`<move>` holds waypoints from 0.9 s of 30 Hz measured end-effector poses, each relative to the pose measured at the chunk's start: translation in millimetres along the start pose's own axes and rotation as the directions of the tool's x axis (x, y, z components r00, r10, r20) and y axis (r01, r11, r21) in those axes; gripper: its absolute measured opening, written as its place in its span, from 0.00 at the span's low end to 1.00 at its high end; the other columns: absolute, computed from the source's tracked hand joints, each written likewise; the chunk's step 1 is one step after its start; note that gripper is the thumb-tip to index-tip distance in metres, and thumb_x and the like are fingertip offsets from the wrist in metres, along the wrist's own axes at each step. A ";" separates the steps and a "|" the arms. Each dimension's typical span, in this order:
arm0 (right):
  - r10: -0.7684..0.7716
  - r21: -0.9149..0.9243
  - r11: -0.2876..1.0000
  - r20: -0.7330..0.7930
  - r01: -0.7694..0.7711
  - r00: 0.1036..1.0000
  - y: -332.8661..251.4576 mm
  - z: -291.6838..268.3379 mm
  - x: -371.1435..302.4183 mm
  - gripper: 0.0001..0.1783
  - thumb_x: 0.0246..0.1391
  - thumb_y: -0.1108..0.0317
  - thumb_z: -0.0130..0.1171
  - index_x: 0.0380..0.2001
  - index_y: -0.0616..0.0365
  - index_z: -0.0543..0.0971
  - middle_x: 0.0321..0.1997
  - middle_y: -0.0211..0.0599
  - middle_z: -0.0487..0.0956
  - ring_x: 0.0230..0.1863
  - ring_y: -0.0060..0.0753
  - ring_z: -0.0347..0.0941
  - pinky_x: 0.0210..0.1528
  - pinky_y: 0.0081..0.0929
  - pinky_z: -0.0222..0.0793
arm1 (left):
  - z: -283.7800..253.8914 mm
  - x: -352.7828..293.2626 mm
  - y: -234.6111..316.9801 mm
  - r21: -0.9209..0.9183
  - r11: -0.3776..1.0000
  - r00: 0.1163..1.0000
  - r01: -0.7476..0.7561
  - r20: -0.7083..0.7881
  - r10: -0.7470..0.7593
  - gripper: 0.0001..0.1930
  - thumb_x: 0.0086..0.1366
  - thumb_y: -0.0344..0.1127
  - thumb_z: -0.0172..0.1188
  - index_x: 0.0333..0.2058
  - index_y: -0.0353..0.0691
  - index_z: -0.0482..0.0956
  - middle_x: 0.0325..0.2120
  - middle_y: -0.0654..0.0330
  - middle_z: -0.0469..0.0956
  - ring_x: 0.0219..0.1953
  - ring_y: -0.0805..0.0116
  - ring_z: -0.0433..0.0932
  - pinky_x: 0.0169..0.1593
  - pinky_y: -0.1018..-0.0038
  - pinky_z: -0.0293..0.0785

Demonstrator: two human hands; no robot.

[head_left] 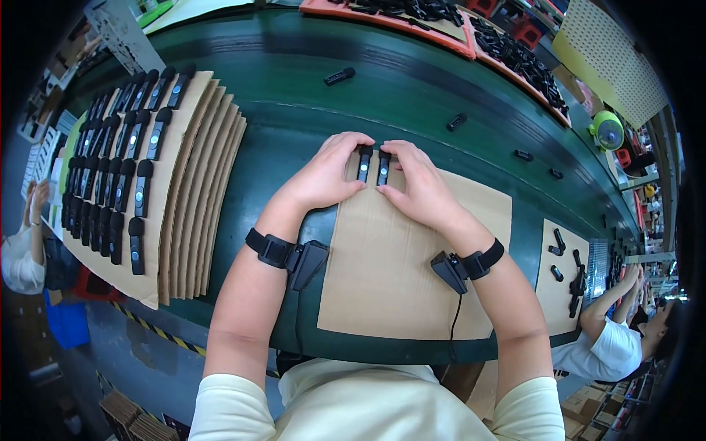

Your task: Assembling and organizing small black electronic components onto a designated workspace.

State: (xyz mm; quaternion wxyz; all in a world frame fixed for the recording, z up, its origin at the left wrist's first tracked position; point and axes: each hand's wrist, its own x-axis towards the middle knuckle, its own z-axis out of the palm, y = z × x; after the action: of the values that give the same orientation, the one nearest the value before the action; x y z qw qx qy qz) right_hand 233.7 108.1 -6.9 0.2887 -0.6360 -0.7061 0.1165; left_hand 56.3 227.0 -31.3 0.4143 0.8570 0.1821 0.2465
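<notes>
Left hand [323, 173] and right hand [423, 187] are pinching one microphone [364, 165] each — this cardboard's [397, 279] holding just two, that stack [197, 198] many.

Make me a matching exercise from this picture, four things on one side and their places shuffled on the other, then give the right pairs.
Things:
1. Pair of black devices
2. Cardboard stack
3. Green fan
4. Blue bin

Places:
A. Lower left of the picture
B. Between left hand and right hand
C. Under rows of similar devices
D. Upper right of the picture

Pairs: 1-B, 2-C, 3-D, 4-A
</notes>
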 end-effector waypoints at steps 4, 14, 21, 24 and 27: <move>-0.001 -0.005 1.000 0.003 0.001 1.000 0.0 -0.7 -0.7 0.34 0.44 0.76 0.68 0.56 0.61 0.68 0.59 0.46 0.68 0.57 0.47 0.68 0.56 0.33 0.72 | 0.0 0.5 1.0 0.005 1.000 1.000 0.004 0.003 -0.004 0.34 0.47 0.24 0.68 0.55 0.39 0.67 0.54 0.53 0.68 0.60 0.53 0.65 0.64 0.66 0.64; -0.015 0.004 1.000 -0.021 0.015 1.000 8.0 -20.0 3.3 0.31 0.48 0.73 0.66 0.56 0.61 0.68 0.59 0.46 0.68 0.57 0.47 0.68 0.55 0.33 0.71 | -3.1 0.9 4.8 -0.077 0.996 0.999 0.036 -0.032 -0.038 0.32 0.50 0.26 0.67 0.55 0.39 0.68 0.53 0.54 0.70 0.59 0.57 0.68 0.62 0.67 0.65; 0.056 -0.379 0.921 -0.096 -0.088 0.994 78.7 -63.5 35.9 0.24 0.54 0.72 0.61 0.55 0.54 0.71 0.60 0.46 0.68 0.61 0.50 0.66 0.62 0.38 0.65 | -38.4 49.6 -28.1 0.112 0.979 0.919 0.172 -0.375 -0.119 0.24 0.56 0.32 0.65 0.52 0.38 0.73 0.50 0.53 0.74 0.56 0.57 0.72 0.58 0.66 0.69; 0.136 -0.411 0.898 -0.081 -0.158 0.987 104.4 -68.0 52.6 0.22 0.54 0.73 0.60 0.54 0.52 0.72 0.60 0.46 0.68 0.62 0.50 0.65 0.63 0.38 0.63 | -55.4 75.2 -60.1 0.392 0.880 0.849 0.270 -0.527 -0.026 0.19 0.56 0.34 0.65 0.48 0.39 0.77 0.48 0.51 0.76 0.53 0.51 0.73 0.58 0.61 0.68; 0.204 -0.389 0.899 -0.037 -0.202 0.978 125.6 -70.8 68.0 0.20 0.55 0.73 0.59 0.52 0.52 0.73 0.59 0.46 0.68 0.62 0.50 0.64 0.64 0.39 0.62 | -60.6 95.6 -75.6 0.493 0.771 0.817 0.402 -0.574 -0.058 0.18 0.58 0.37 0.64 0.47 0.40 0.78 0.47 0.52 0.77 0.53 0.51 0.72 0.58 0.60 0.68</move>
State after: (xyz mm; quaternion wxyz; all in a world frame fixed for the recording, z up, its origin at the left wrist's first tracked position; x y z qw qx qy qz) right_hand 375.8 180.0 1.1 0.1404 -0.7506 -0.6456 0.0043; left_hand 91.1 358.6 -33.4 0.0863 0.8102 0.4644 0.3472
